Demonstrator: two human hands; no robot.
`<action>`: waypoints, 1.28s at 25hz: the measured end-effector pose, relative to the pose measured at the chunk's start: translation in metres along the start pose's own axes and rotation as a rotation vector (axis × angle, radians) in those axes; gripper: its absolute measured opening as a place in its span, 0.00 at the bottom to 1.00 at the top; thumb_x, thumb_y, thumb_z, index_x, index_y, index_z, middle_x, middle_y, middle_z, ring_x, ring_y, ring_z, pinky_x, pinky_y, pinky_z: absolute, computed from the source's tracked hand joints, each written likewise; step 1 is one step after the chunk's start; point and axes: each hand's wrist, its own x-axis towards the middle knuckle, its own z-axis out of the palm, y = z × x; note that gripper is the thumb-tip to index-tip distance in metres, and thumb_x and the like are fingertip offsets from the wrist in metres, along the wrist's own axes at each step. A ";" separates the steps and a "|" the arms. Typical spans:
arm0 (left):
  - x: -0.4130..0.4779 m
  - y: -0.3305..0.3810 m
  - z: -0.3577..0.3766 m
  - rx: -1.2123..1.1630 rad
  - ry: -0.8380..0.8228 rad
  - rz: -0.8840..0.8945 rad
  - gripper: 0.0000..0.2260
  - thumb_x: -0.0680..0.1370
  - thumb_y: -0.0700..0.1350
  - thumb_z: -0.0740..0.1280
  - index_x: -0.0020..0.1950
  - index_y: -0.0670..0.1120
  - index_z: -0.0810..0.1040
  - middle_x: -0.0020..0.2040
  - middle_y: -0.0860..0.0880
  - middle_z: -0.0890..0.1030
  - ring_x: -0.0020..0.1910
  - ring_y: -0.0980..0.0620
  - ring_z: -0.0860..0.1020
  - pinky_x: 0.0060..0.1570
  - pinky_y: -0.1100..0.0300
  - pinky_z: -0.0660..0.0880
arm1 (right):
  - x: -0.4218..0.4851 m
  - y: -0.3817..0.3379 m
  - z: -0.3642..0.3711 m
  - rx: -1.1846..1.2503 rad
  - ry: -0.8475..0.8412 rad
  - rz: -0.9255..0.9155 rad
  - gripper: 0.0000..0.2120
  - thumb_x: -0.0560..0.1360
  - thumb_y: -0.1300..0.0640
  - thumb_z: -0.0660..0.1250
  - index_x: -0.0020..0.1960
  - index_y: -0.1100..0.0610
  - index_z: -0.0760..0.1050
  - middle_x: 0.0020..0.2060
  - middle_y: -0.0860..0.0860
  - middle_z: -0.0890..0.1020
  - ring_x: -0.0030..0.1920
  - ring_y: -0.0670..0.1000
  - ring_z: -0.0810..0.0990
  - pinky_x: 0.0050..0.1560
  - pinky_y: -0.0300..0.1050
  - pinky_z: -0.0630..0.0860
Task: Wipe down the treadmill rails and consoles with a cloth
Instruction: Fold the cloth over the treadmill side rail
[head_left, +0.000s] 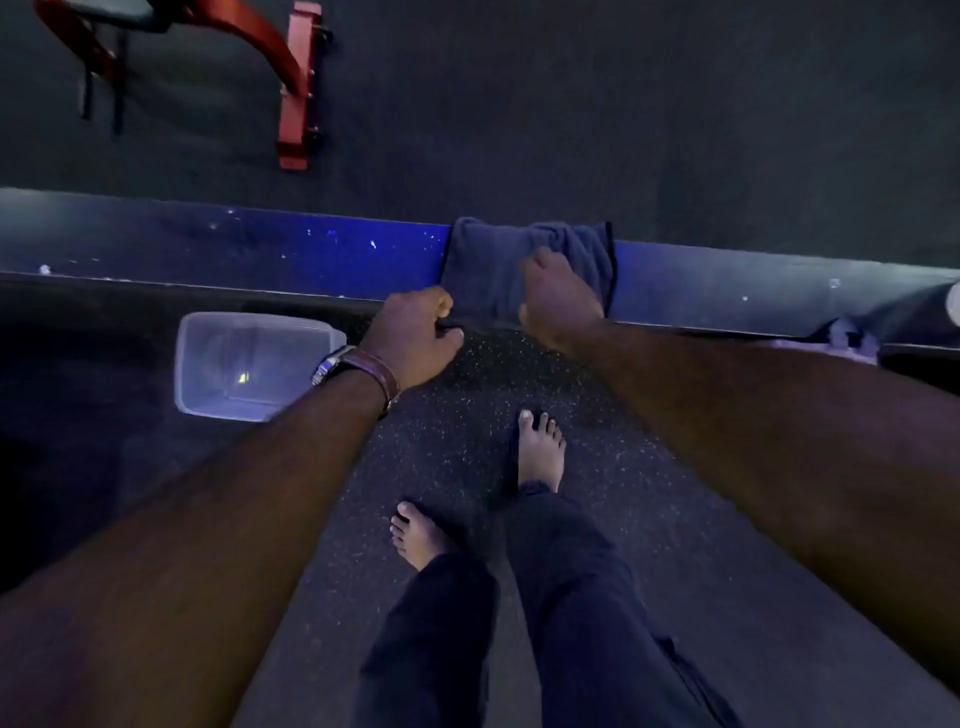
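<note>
The scene is dim, with a cool blue-violet cast. The brightest patch is a blue sheen along the rail (311, 249), where small specks catch light. A translucent plastic tub (249, 364) glows faintly, with one tiny yellow glint inside. The left edge falls into near-black shadow. Wide-angle distortion stretches both forearms toward the bottom corners. Detail is soft and grainy throughout, especially on the floor (571, 104).

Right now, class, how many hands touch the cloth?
2: the left hand pinches the cloth's near left corner; the right hand presses on its middle, atop the rail.
</note>
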 end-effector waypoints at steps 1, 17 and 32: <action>0.012 -0.005 0.009 -0.014 -0.004 -0.014 0.15 0.73 0.47 0.71 0.56 0.44 0.78 0.52 0.45 0.82 0.50 0.47 0.79 0.53 0.51 0.77 | 0.013 0.004 0.015 -0.063 -0.029 -0.026 0.27 0.76 0.54 0.69 0.70 0.62 0.66 0.66 0.59 0.69 0.65 0.57 0.70 0.65 0.52 0.73; -0.058 0.032 -0.073 -0.109 0.157 -0.114 0.12 0.74 0.45 0.70 0.56 0.44 0.77 0.50 0.48 0.81 0.48 0.50 0.78 0.48 0.57 0.76 | -0.039 -0.062 -0.096 0.041 -0.057 -0.015 0.14 0.76 0.66 0.56 0.60 0.60 0.69 0.47 0.62 0.78 0.48 0.61 0.78 0.41 0.50 0.71; -0.454 0.067 -0.346 -0.133 1.025 -0.258 0.14 0.70 0.48 0.68 0.52 0.43 0.79 0.47 0.45 0.83 0.45 0.46 0.79 0.47 0.55 0.75 | -0.255 -0.459 -0.322 0.266 -0.086 -0.824 0.16 0.69 0.65 0.64 0.53 0.56 0.83 0.49 0.51 0.85 0.53 0.48 0.82 0.57 0.38 0.74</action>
